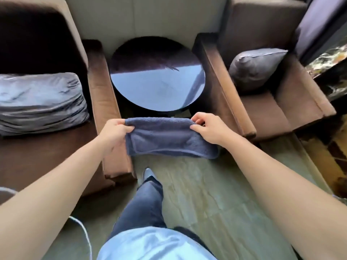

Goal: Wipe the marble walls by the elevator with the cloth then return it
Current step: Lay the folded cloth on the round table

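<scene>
Cloth (169, 139): dark blue, folded, held stretched in the air at 6 o'clock from the round table (156, 76).
Left hand (114, 131): fingers closed, pinching the cloth's 9 o'clock corner.
Right hand (210, 128): fingers closed on the 3 o'clock corner.
Armchairs (101, 87): flanking the table.
</scene>
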A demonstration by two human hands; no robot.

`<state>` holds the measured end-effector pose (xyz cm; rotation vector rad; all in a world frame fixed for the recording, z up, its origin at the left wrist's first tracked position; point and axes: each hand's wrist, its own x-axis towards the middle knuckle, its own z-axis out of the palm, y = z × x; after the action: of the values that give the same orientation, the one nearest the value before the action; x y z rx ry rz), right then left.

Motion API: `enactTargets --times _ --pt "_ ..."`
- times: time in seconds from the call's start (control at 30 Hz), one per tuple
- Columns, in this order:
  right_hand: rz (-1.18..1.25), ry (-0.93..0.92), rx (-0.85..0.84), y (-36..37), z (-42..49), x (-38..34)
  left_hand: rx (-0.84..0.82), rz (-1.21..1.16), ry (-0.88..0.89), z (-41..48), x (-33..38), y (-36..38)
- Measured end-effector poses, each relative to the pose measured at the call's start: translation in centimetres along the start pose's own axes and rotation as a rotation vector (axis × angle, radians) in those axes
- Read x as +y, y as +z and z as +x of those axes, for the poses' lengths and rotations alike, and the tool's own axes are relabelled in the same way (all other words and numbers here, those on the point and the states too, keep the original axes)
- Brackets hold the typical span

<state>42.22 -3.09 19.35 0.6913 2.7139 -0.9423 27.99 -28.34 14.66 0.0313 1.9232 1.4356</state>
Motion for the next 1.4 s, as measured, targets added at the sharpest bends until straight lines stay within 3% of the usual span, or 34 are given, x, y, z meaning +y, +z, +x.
enactTargets --times 0.23,0.4,0.5,0.6,0.63,0.7,0.77,0.83,1.0,1.1,1.2,1.4 --pt "-0.039 0.101 -0.245 -2.1 17.2 2.1 0.06 0.092 -0.317 14.3 3.0 0.6" --pt "-0.081 0.101 -0.371 -2.9 30.2 3.2 0.104 0.031 -0.441 24.2 6.2 1.2" --pt "-0.054 0.149 -0.233 -1.5 38.3 4.7 0.271 0.184 -0.415 31.7 7.0 2.2" --pt "-0.125 0.195 0.071 1.2 44.6 6.4 0.482 0.618 -0.373 37.9 6.8 5.0" --pt "-0.137 0.169 0.087 2.0 45.6 6.8 0.468 0.734 -0.302 39.2 6.6 6.1" --pt "-0.203 0.081 -0.061 4.4 47.4 8.5 0.318 0.915 -0.169 42.1 5.2 8.9" --pt "-0.337 -0.023 -0.276 7.2 47.7 10.9 0.155 1.082 -0.135 43.7 2.6 11.3" --pt "-0.384 -0.075 -0.351 9.1 47.4 12.8 0.124 1.197 -0.112 44.3 0.5 12.8" --pt "-0.433 -0.105 -0.396 9.4 48.1 13.4 0.063 1.299 -0.158 45.2 0.5 12.6" --pt "-0.562 -0.134 -0.386 7.2 47.7 12.9 0.027 1.411 -0.008 45.1 2.7 10.8" --pt "-0.616 -0.183 -0.275 6.0 46.5 13.8 -0.135 1.564 0.162 44.5 2.6 9.0" --pt "-0.617 -0.162 -0.204 5.4 45.3 15.9 -0.124 1.632 0.247 43.8 1.6 7.4"
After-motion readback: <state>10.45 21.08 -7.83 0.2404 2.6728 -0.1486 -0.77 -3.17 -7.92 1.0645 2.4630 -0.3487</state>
